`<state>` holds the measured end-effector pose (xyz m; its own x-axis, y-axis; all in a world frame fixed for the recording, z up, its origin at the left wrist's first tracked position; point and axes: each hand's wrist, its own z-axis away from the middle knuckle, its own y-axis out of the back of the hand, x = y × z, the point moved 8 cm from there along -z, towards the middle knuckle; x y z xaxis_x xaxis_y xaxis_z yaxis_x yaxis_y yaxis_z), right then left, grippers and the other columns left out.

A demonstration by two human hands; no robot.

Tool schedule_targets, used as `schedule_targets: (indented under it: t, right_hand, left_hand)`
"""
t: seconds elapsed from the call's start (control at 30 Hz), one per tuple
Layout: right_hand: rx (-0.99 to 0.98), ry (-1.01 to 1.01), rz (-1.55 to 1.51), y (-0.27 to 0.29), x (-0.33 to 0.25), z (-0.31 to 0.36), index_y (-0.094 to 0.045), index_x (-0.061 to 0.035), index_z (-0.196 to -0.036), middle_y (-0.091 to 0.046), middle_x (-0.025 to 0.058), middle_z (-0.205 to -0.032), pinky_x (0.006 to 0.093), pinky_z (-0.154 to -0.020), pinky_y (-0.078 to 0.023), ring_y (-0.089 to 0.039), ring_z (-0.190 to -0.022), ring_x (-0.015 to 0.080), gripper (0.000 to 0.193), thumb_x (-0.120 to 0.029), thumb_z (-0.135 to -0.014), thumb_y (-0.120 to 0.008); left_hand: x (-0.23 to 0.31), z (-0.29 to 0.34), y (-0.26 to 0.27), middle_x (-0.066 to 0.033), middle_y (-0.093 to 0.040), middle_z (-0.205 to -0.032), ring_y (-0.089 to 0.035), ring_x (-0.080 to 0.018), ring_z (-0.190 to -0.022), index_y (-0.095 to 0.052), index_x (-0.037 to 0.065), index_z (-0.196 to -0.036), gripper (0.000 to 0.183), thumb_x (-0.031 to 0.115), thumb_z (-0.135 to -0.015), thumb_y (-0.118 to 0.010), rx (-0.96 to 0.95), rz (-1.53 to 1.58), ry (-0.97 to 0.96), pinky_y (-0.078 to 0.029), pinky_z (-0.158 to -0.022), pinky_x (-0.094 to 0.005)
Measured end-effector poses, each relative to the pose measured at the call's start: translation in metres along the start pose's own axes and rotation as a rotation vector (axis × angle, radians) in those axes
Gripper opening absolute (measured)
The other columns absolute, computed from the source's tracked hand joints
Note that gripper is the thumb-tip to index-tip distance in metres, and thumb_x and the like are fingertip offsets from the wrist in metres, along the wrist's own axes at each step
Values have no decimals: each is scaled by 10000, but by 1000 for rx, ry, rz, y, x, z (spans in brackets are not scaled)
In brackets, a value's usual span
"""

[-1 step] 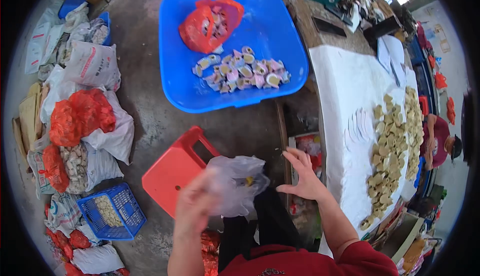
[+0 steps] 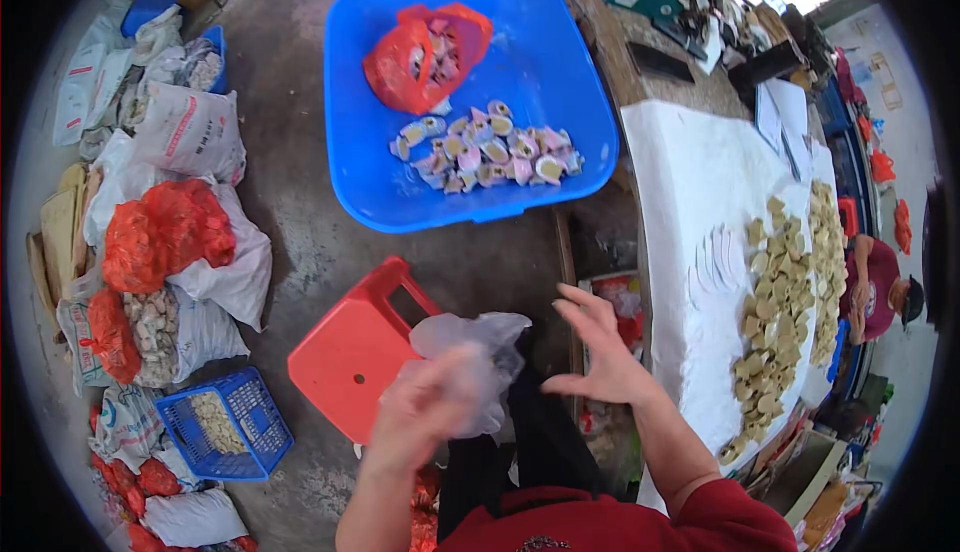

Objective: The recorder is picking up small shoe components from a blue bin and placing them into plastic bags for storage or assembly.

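Observation:
A clear plastic bag (image 2: 492, 337) hangs over my legs, its near side bunched against my left hand (image 2: 428, 404). That hand is smeared by motion, but its fingers look closed on the bag. To the right of the bag, my right hand (image 2: 600, 354) is open, thumb and fingers spread, holding nothing. A red plastic stool (image 2: 345, 367) stands just left of the bag. Beyond it, a big blue tub (image 2: 350, 167) holds a red plastic bag (image 2: 397, 64) of small pieces and a loose heap of pink, white and tan pieces (image 2: 490, 147).
On the right, a table with a white cloth (image 2: 670, 212) bears many tan pieces (image 2: 770, 327) and a row of thin white ones (image 2: 715, 262). Sacks (image 2: 190, 132), red bags (image 2: 165, 232) and a blue crate (image 2: 225, 427) line the left. Another person (image 2: 880, 287) sits far right.
My left hand has moved to the right and slightly nearer my body, bunching the clear bag. My right hand has shifted a little to the left.

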<state>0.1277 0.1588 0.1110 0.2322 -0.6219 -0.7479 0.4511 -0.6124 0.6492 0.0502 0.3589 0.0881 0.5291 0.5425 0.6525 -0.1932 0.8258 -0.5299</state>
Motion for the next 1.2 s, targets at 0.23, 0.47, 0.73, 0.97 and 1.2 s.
schedule_targets:
  t: [0.23,0.47,0.73,0.97,1.2]
  right_hand:
    - [-163,12,-699,21,-20,-120,-533,-44,-1068,-565,76,-863,295,-691,-439,-537,-772,166,291,-46,-777,-549]
    - [-288,-142,-784,71,28,-285,-511,-5,-1058,-508,-23,-744,241,-587,-395,-475,-677,70,243,-30,-817,-516]
    - [36,-103,-43,114,145,-508,-270,-133,-1405,-284,182,-1405,437,-1017,-294,-321,-1274,319,949,-412,-647,-768]
    - [-185,-374,205,-23,138,-534,-264,-147,-1395,-432,230,-1263,429,-935,-377,-441,-1168,339,834,-310,-709,-711]
    - [198,-458,-897,80,95,-556,-573,11,-1009,-551,29,-740,205,-494,-343,-452,-599,57,290,83,-743,-481]
  left_hand:
    - [141,-40,-27,-129,-548,-992,-566,-301,-892,-574,98,-1095,477,-60,-646,-613,359,-1513,-397,-473,-768,-341]
    - [169,-14,96,-73,-554,-763,-592,-219,-734,-564,30,-915,211,-53,-746,-470,947,16,-523,-477,-625,-341]
    - [134,10,116,-36,-578,-864,-539,-162,-675,-522,65,-1084,288,225,-848,-475,1086,220,-72,-440,-489,-271]
    - [161,-31,122,-13,-470,-649,-385,-125,-444,-499,93,-868,151,227,-882,-432,1298,393,64,-350,-393,-276]
    - [229,-137,110,-8,-487,-671,-433,-119,-509,-513,79,-873,144,196,-834,-438,869,480,43,-314,-434,-239]
